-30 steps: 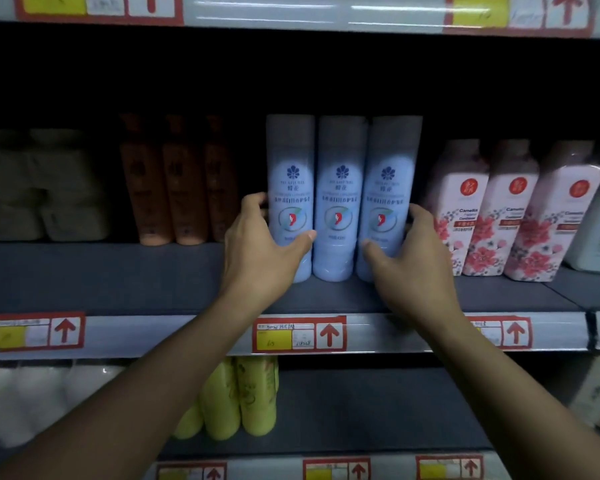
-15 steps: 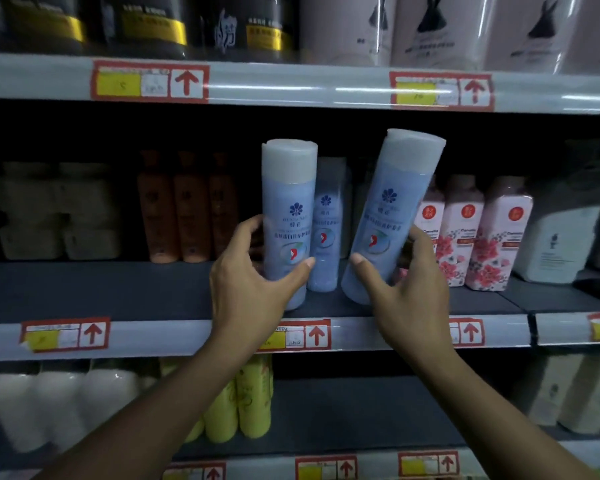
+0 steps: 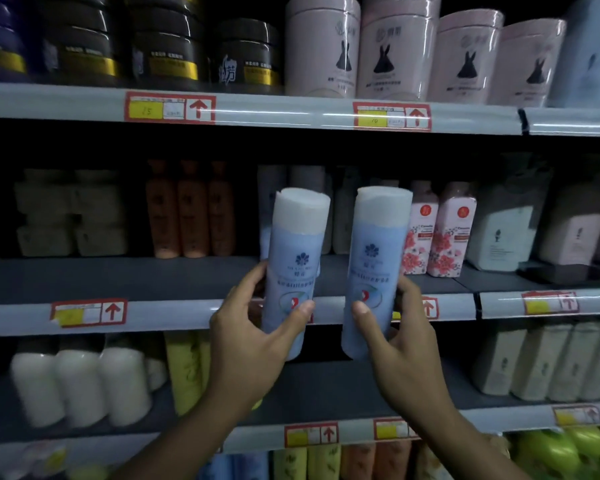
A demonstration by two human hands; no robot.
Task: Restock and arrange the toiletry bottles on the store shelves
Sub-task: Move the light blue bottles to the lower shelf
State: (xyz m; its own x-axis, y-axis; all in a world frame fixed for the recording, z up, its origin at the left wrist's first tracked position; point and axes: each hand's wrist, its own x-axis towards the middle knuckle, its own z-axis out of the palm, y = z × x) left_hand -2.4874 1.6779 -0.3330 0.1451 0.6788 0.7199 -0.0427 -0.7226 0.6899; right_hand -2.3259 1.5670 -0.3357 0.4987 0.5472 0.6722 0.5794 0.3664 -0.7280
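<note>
I hold two tall light-blue bottles with white caps upright in front of the middle shelf (image 3: 118,278). My left hand (image 3: 246,337) grips the left blue bottle (image 3: 297,258) around its lower half. My right hand (image 3: 402,344) grips the right blue bottle (image 3: 374,265) the same way. Both bottles are off the shelf, side by side, a small gap apart. More blue bottles of the same kind (image 3: 309,181) stand at the back of the shelf behind them, dimly lit.
Orange bottles (image 3: 187,209) stand left of the gap, pink floral bottles (image 3: 440,230) right of it. Black jars (image 3: 167,46) and pale pink canisters (image 3: 392,46) fill the shelf above. White bottles (image 3: 80,386) and yellow bottles (image 3: 184,368) stand on the shelf below.
Both hands have pulled the two blue bottles off the shelf toward me and lower. The right bottle, tilted half a second ago, is now upright. The view has tilted up.
</note>
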